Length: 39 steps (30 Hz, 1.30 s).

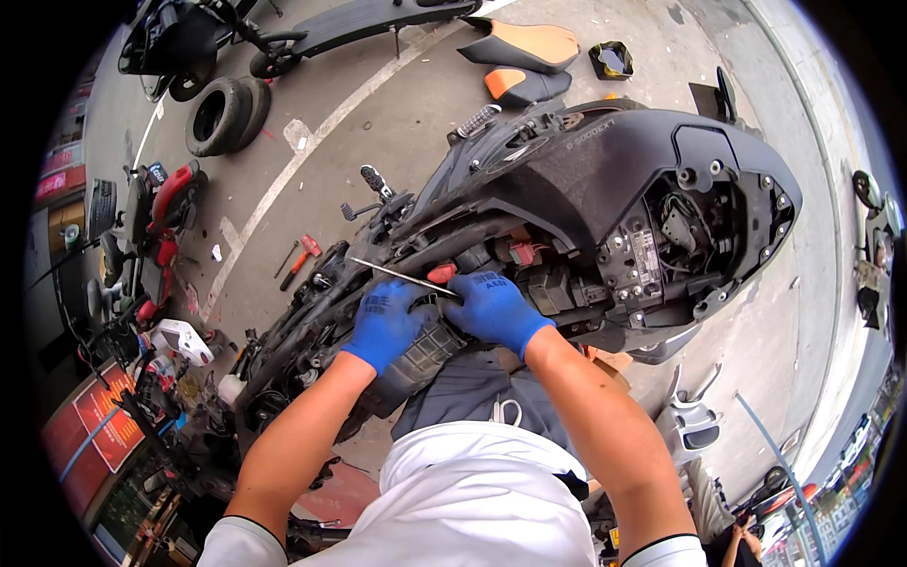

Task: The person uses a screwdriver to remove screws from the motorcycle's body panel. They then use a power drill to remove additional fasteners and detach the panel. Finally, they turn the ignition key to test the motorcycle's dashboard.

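Observation:
A partly stripped black motorcycle (595, 170) lies across the view in front of me, its seat area uncovered. My right hand (495, 307), in a blue glove, is closed around the end of a thin metal rod (397, 275) that points left over the frame. Beside its fingers shows a small red piece (441, 273); whether it belongs to the rod I cannot tell. My left hand (385, 323), also gloved in blue, has its fingers curled at the upper edge of a black ribbed box (425, 357). What its fingertips hold is hidden.
On the ground beyond the motorcycle lie a red-headed hammer (302, 262), two tyres (215, 118) and orange-and-black seats (524, 45). A scooter (368, 24) stands at the top, and a red motorbike (170, 217) at the left. Grey-white panels (694, 420) lie at the right; a person (742, 543) is at lower right.

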### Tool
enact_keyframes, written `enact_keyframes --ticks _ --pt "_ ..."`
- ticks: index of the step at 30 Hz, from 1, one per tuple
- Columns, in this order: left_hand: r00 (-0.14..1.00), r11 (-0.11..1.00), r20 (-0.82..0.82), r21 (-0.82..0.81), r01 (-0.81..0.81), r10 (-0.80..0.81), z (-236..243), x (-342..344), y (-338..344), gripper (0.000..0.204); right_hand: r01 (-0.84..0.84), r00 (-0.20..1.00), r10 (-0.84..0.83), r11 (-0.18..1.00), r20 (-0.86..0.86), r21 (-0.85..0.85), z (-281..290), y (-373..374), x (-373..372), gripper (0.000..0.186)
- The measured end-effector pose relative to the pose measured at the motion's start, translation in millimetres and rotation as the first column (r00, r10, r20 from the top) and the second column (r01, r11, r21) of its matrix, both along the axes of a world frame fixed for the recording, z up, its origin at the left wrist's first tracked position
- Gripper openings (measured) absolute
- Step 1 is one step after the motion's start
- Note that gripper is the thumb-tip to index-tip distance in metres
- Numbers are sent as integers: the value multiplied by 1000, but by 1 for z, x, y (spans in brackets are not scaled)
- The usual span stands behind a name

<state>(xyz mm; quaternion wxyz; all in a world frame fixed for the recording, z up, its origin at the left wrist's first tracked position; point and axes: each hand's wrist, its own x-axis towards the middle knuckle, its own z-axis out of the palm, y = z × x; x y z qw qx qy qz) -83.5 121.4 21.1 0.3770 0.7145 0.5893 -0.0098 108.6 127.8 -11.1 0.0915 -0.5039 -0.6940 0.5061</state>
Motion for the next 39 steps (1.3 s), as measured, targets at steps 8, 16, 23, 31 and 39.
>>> enact_keyframes --ticks 8,16,23,31,39 --pt "998 1000 62 -20 21 -19 -9 2 5 21 104 981 -153 932 115 347 -24 -33 -31 12" --pt "962 955 -92 131 266 -256 -3 4 2 13 146 970 -194 946 144 288 -17 -33 -46 11" --pt "915 975 -338 -107 196 -222 -7 34 10 24 224 966 -228 973 -121 -48 -29 -41 -18 30" --pt "856 995 -513 -103 20 -70 -18 45 11 30 143 866 -411 749 -284 -647 13 -24 23 35" --pt "862 996 -506 50 77 -41 -19 48 3 35 221 974 -225 967 21 126 54 -147 81 40"
